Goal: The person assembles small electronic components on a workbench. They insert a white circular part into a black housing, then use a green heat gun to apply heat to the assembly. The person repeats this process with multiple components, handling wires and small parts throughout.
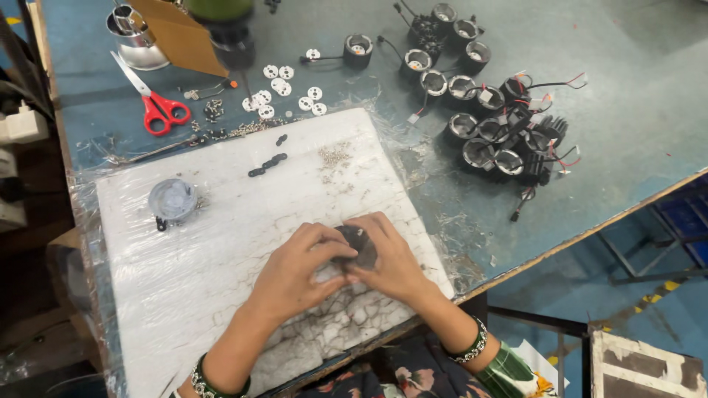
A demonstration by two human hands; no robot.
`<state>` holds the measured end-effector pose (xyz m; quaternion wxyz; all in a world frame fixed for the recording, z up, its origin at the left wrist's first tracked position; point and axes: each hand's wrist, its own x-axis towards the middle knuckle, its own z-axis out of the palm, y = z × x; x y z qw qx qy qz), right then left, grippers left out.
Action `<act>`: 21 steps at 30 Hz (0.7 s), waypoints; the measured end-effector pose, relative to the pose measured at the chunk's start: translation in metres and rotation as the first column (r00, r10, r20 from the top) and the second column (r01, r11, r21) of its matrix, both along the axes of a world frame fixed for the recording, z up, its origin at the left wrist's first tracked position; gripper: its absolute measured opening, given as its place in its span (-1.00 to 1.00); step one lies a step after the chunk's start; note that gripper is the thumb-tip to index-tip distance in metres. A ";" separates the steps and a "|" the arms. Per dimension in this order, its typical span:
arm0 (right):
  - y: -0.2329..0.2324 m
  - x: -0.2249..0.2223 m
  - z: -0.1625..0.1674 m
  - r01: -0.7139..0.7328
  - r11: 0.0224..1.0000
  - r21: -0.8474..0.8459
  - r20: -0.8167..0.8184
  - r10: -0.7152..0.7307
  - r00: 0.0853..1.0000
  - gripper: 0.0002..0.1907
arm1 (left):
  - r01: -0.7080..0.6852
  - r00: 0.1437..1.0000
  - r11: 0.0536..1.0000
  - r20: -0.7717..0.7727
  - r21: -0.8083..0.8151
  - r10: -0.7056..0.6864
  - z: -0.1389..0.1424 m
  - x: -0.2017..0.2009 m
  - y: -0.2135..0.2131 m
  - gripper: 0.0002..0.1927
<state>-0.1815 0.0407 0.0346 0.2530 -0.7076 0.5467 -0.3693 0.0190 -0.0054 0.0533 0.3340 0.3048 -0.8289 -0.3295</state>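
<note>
Both my hands meet over a white, cracked foam board (221, 243) wrapped in clear film. My left hand (295, 269) and my right hand (387, 258) together grip a small dark round lamp housing (358, 247), mostly hidden by my fingers. Both wrists wear green bangles. A grey round part (172, 199) lies on the board's left side. Small black rings (269, 163) and a scatter of tiny screws (335, 156) lie near the board's far edge.
Several black round lamp housings with red and black wires (490, 121) are heaped at the far right of the blue-grey table (634, 125). Red-handled scissors (158, 107), white discs (284, 92), a metal cup (133, 33) and a brown cardboard piece (181, 33) lie beyond the board.
</note>
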 end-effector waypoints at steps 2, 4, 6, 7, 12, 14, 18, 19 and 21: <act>-0.002 -0.008 -0.004 0.030 1.000 -0.004 -0.006 -0.030 1.000 -0.27 | -0.026 0.998 0.998 0.056 -0.061 0.029 -0.004 -0.005 0.002 -0.71; -0.006 -0.016 -0.006 0.023 1.000 -0.015 -0.010 -0.023 1.000 -0.28 | -0.077 0.994 0.996 -0.068 0.041 0.080 -0.008 -0.008 -0.003 -0.73; -0.007 -0.024 -0.006 -0.005 0.999 -0.042 -0.030 0.004 1.000 -0.29 | -0.101 0.979 0.972 -0.150 0.210 0.135 -0.012 -0.012 -0.005 -0.76; -0.008 -0.027 -0.006 -0.016 0.998 -0.053 -0.041 0.014 0.999 -0.29 | -0.092 0.972 0.947 -0.177 0.309 0.152 -0.013 -0.015 -0.009 -0.79; -0.010 -0.036 -0.009 -0.077 0.988 -0.136 -0.092 0.065 0.994 -0.26 | -0.089 0.968 0.939 -0.191 0.333 0.160 -0.009 -0.028 -0.009 -0.84; -0.011 -0.036 -0.011 -0.102 0.985 -0.142 -0.100 0.088 0.991 -0.24 | -0.145 0.976 0.956 -0.120 0.254 0.180 -0.005 -0.029 -0.006 -0.83; -0.012 -0.036 -0.014 -0.184 0.982 0.038 0.040 0.183 0.982 -0.11 | -0.266 0.963 0.964 -0.043 0.033 0.267 -0.008 -0.030 -0.009 -0.80; -0.012 -0.036 -0.015 -0.187 0.981 0.055 0.040 0.185 0.982 -0.11 | -0.261 0.957 0.950 -0.081 0.173 0.278 -0.011 -0.031 -0.011 -0.79; -0.015 -0.039 -0.015 -0.192 0.978 0.085 0.032 0.190 0.981 -0.11 | -0.241 0.945 0.896 -0.122 0.373 0.305 -0.018 -0.034 -0.019 -0.77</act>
